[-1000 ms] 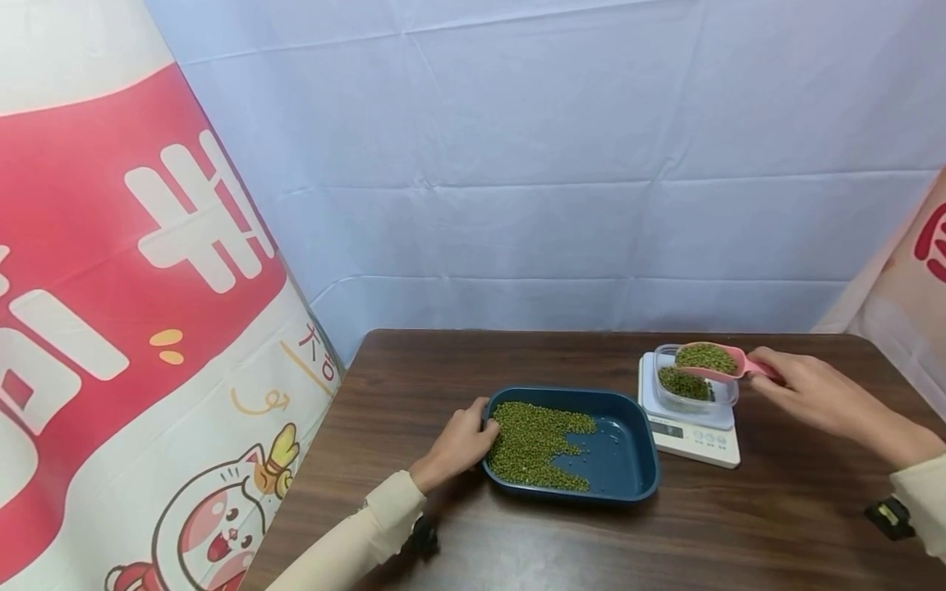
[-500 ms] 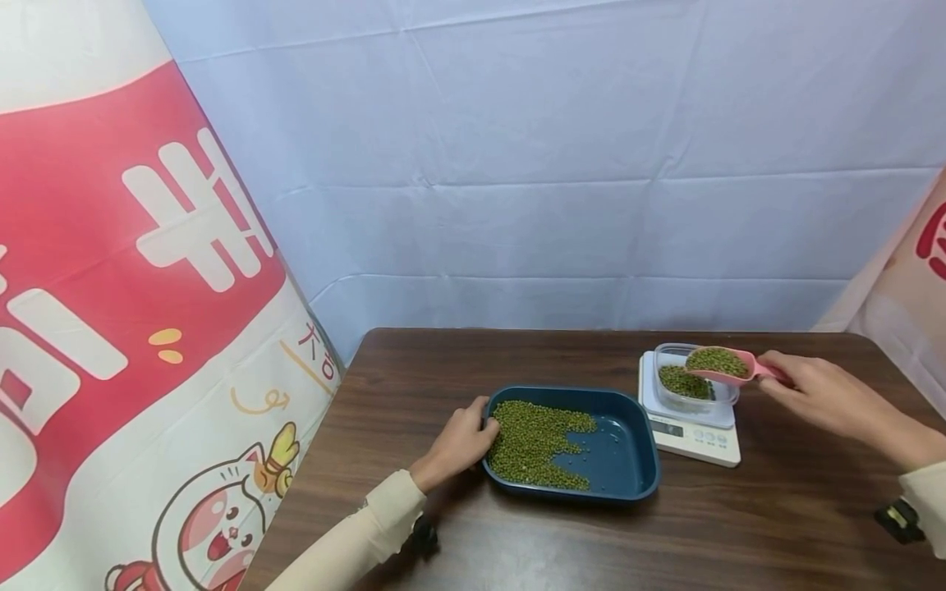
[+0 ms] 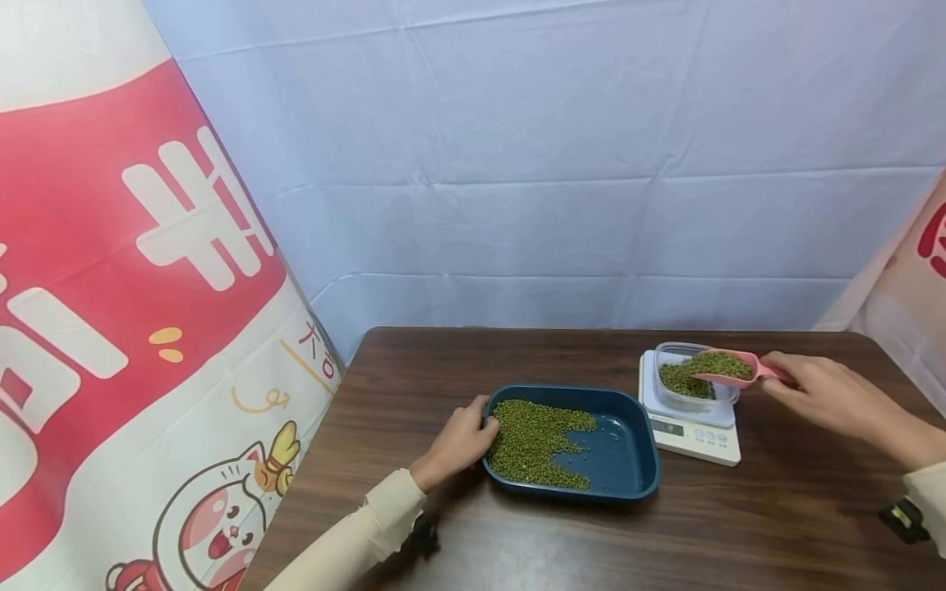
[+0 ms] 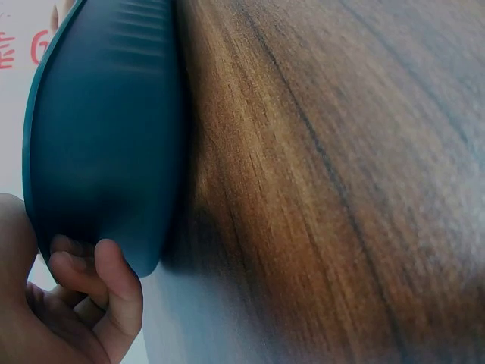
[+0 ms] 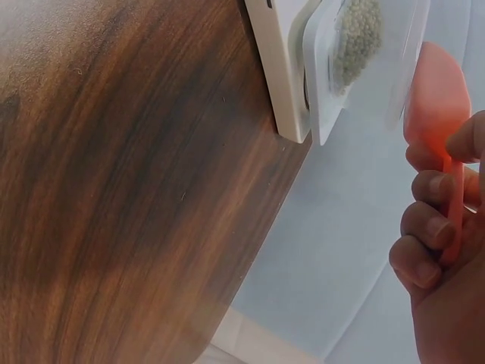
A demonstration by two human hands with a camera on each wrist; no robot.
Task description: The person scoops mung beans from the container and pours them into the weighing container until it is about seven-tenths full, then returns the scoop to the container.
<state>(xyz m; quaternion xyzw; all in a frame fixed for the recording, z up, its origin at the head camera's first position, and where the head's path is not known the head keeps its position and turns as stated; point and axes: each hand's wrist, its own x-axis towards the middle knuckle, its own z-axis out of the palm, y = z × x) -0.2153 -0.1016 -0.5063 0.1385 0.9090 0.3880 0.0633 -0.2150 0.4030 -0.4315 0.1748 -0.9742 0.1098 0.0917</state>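
My right hand (image 3: 820,391) grips the handle of a pink scoop (image 5: 438,95) loaded with green mung beans. The scoop is held over a clear plastic container (image 3: 691,402), its front dipping toward the mung beans (image 3: 676,379) inside. That container sits on a white kitchen scale (image 3: 698,442); its display is too small to read. At the left end of a dark blue tray (image 3: 621,460), my left hand (image 3: 460,439) holds the rim, fingers curled against the outer wall in the left wrist view. Mung beans (image 3: 528,447) cover the tray's left part, and its right part shows bare bottom.
Everything stands on a dark wooden table (image 3: 429,361). A pale cloth backdrop (image 3: 532,230) hangs behind its far edge, and a printed red and white banner (image 3: 185,328) hangs at the left. The scale is just right of the tray.
The scoop has shifted slightly right and its front has tipped down; its beans now reach the lip and meet those in the container. My left hand and the tray stay put.
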